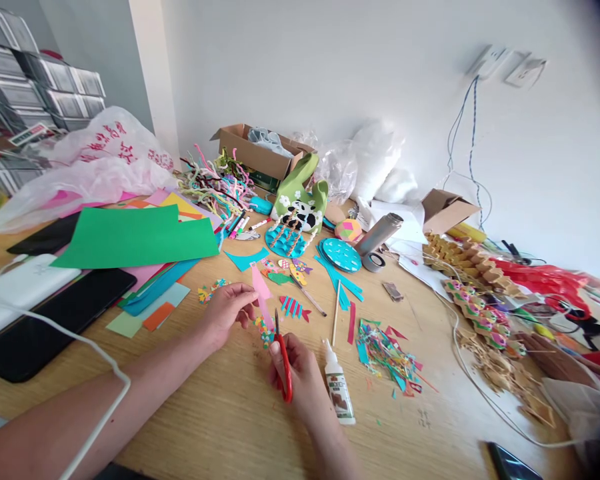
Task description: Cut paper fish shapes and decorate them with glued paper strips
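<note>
while the left hand (225,310) pinched the pink strip (261,288) between thumb and fingertips, the right hand (303,377) was closed round the red handles of the scissors (281,357). their tips pointed up at the patterned piece (265,331) at the strip's lower end. whether the blades stood apart or together was too small to tell. strip and piece were held just above the table (220,413), between the two hands. the main risk, as i judged it, lay in how near the left fingers sat to the blade tips: a hurried snip could nick a fingertip. the strip was thin and gripped only along one edge, so it could twist or fold in the blades, and the cut would wander into the pattern. the glue (338,387) sat just beside the right wrist, where a sweep of that arm could knock it away. the scraps (387,357) lay near, and a small trimmed bit could get lost among them.
</note>
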A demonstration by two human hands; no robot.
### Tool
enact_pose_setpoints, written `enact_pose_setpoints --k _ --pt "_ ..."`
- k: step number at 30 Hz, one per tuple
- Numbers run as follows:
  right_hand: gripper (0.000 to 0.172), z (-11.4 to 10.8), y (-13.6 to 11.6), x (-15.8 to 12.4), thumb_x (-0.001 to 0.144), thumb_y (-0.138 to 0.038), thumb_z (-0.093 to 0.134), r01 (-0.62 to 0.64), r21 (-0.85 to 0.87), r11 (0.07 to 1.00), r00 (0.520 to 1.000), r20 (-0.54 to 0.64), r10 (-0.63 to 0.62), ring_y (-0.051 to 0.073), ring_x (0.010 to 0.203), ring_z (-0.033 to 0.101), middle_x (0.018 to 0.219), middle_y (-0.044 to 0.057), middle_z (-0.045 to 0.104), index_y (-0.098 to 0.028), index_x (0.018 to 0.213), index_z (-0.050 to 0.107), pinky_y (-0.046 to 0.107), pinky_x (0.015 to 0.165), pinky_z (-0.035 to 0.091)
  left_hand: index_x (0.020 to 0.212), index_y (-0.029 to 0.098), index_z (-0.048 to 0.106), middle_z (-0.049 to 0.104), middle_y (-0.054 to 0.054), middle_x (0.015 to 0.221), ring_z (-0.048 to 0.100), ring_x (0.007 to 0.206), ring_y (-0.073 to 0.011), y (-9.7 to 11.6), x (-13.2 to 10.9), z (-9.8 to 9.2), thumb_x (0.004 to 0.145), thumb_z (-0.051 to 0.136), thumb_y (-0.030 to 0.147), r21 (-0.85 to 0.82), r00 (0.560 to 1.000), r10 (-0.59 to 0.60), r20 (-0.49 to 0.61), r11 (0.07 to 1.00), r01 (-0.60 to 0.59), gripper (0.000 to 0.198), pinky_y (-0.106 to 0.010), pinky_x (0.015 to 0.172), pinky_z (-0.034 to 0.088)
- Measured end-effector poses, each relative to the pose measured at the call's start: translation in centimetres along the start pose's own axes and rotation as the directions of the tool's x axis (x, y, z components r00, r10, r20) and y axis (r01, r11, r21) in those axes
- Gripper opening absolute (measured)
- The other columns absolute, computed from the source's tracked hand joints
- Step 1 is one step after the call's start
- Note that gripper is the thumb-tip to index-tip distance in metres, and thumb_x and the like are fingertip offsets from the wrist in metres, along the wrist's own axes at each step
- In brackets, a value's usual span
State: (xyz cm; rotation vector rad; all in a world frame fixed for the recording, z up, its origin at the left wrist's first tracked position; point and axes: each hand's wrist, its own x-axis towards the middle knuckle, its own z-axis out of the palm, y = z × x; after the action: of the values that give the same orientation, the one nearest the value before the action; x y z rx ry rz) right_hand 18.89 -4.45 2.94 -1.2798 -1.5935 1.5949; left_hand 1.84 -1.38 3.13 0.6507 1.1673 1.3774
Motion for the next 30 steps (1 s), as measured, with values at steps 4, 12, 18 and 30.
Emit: enact_pose_setpoints --k 4,12,18,30 --pt "0.043 0.1 0.0 -0.1 0.078 -0.057 0.062 0.027 0.026 0.999 1.000 -0.003 -0.027 0.008 0.042 0.038 0.049 -0.007 0.046 -0.020 0.070 0.042 0.020 0.042 0.027 0.067 0.015 0.064 0.062 0.001 0.058 0.054 0.044 -0.0089 -0.2 0.3 -0.2 0.059 0.074 0.034 -0.013 0.997 0.029 -0.074 0.999 -0.030 0.023 -0.017 0.033 0.037" --pt "0.039 0.0 0.4 0.1 0.078 -0.049 0.066 0.014 -0.177 0.984 0.999 -0.037 -0.021 0.009 0.048 0.036 0.051 -0.007 0.040 -0.020 0.066 0.042 0.021 0.044 0.023 0.064 0.015 0.062 0.063 0.000 0.059 0.053 0.044 -0.0086 0.0 -0.2 0.2 0.060 0.074 0.036 0.031 0.999 0.031 -0.020 0.999 -0.031 0.024 -0.017 0.034 0.036" --pt "0.038 0.0 0.8 0.0 0.080 -0.051 0.061 -0.008 -0.240 0.971 0.999 -0.043 -0.002 0.009 0.050 0.036 0.054 -0.006 0.042 -0.020 0.068 0.044 0.022 0.045 0.023 0.063 0.015 0.062 0.060 0.002 0.053 0.051 0.043 -0.0086 -0.1 -0.4 0.2 0.064 0.071 0.037 0.083 0.999 0.030 0.034 0.996 -0.032 0.024 -0.018 0.034 0.037" --pt "0.037 0.1 0.5 0.1 0.078 -0.048 0.065 -0.011 -0.227 0.974 0.998 -0.065 -0.004 0.010 0.049 0.037 0.052 -0.005 0.043 -0.020 0.067 0.045 0.022 0.045 0.023 0.062 0.016 0.060 0.056 0.003 0.048 0.050 0.042 -0.0097 0.2 -0.8 0.7 0.064 0.069 0.037 0.160 0.997 0.012 0.070 0.987 -0.023 0.023 -0.019 0.035 0.036"
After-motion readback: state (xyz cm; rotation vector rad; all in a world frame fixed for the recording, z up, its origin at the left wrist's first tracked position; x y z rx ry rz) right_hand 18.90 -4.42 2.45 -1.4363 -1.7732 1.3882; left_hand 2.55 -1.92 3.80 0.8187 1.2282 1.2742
